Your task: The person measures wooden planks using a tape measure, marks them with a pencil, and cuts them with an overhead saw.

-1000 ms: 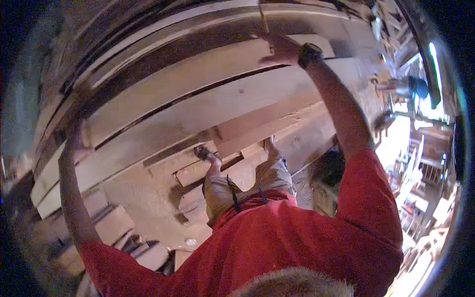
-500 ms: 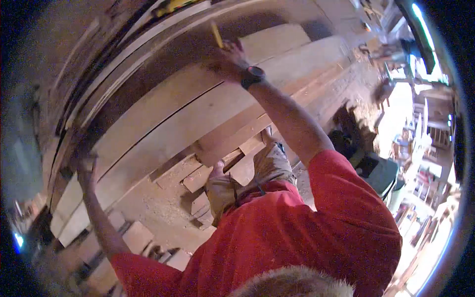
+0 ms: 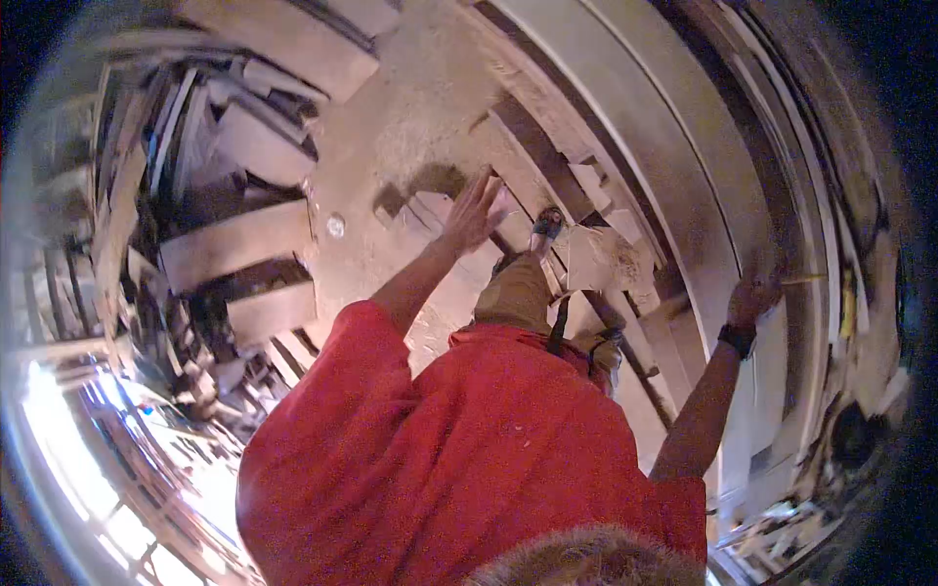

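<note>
My left hand (image 3: 476,215) is open, fingers stretched out, above the floor and some wood offcuts; it holds nothing. My right hand (image 3: 754,296), with a dark watch on its wrist, is over the long pale planks (image 3: 718,210) on the right. A thin yellow pencil (image 3: 806,279) sticks out of its fingers to the right. That hand is blurred and its grip is partly hidden. The planks lie side by side with a dark seam between them and curve in the wide lens.
Wood blocks and beams (image 3: 528,137) lie on the dusty floor (image 3: 410,117) by my feet. Stacked lumber (image 3: 239,244) stands on the left, with a beam (image 3: 283,49) at the top. More narrow boards (image 3: 782,107) run along the far right.
My body and view have turned to the left. My left hand has come off the plank's end and is now in the air, open. My right hand keeps the pencil over the planks.
</note>
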Available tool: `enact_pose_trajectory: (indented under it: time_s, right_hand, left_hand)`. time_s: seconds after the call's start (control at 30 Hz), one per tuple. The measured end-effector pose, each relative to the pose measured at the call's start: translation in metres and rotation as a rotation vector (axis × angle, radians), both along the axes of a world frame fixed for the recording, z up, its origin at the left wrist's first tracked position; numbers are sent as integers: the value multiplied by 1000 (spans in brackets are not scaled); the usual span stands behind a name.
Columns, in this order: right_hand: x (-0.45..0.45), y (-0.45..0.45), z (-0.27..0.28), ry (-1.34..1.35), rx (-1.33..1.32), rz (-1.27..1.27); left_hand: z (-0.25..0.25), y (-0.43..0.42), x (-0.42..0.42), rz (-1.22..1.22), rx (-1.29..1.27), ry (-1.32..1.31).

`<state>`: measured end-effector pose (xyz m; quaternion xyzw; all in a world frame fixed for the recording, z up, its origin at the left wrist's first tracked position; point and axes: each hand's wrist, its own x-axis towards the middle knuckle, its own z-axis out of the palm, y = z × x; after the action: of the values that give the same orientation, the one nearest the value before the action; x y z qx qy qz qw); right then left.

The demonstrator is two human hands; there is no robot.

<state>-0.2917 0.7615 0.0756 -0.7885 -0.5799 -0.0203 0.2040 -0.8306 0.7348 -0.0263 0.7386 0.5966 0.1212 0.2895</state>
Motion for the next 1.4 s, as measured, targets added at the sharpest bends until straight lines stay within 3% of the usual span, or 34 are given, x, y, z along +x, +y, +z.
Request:
enact_pose_trajectory:
  time_s: [0.03, 0.07, 0.1, 0.13, 0.17, 0.2, 0.23, 0.3, 0.37, 0.47, 0.5, 0.57, 0.6, 0.63, 0.67, 0.77, 0.9, 1.0, 1.07, 1.23, 1.3, 1.37, 1.4]
  right_hand:
    - [-13, 25, -8, -9, -2, 40]
    - [-18, 49, -29, 42, 66, 123]
    - [-34, 73, -37, 87, 136, 205]
    - [-56, 96, -31, 80, 133, 235]
    - [-81, 118, -22, 153, 182, 259]
    - [-96, 134, -21, 190, 202, 280]
    - [-109, 149, -22, 227, 221, 301]
    - [-120, 172, -25, 14, 187, 253]
    - [-133, 167, -22, 118, 151, 216]
    - [-110, 174, -44, -18, 180, 219]
    - [-117, 172, -36, 171, 166, 172]
    - [-131, 168, -27, 297, 223, 173]
    - [-133, 169, -25, 264, 268, 195]
    - [-134, 169, -24, 229, 312, 215]
    - [-133, 170, -25, 275, 249, 175]
    - [-129, 168, -37, 315, 126, 83]
    - [-104, 158, -53, 243, 17, -50]
    - [-99, 153, -54, 189, -19, -124]
    - [-102, 156, -47, 163, -35, -148]
    - [-113, 176, -36, 105, -21, -129]
    - [-134, 197, -24, 91, 3, -69]
    - [-163, 228, -12, 84, 36, 12]
    - [-181, 243, -7, 86, 51, 52]
  left_hand:
    - [-25, -43, -36, 76, -258, -34]
    - [-92, -102, -90, -439, -157, 428]
    - [-104, -141, -124, -303, -595, 353]
    - [-113, -194, -156, 327, -860, 92]
    - [-83, -218, -171, 427, -945, 219]
    - [-98, -262, -195, 562, -943, 288]
    - [-62, -267, -192, 654, -895, 303]
    - [-52, -291, -205, 742, -1005, 164]
    - [-78, -321, -210, 723, -770, 117]
    - [-97, -303, -185, 276, -387, 392]
    - [-112, -286, -171, 594, -576, 101]
    - [-93, -231, -135, 828, -550, -222]
    - [-108, -211, -131, 659, -545, -208]
    - [-56, -163, -114, 647, -667, -284]
    - [-41, -135, -104, 590, -544, -235]
    - [-37, -70, -93, 747, -458, -438]
    - [-66, -17, -122, 732, -375, -463]
    - [-104, -7, -174, 546, -486, -241]
    - [-139, -4, -216, 37, -436, 58]
    - [-79, 85, -292, 249, -355, 165]
    - [-80, 101, -307, 350, -364, 198]
    - [-91, 111, -325, 326, 107, 330]
    - [-58, 132, -322, 508, -198, 47]
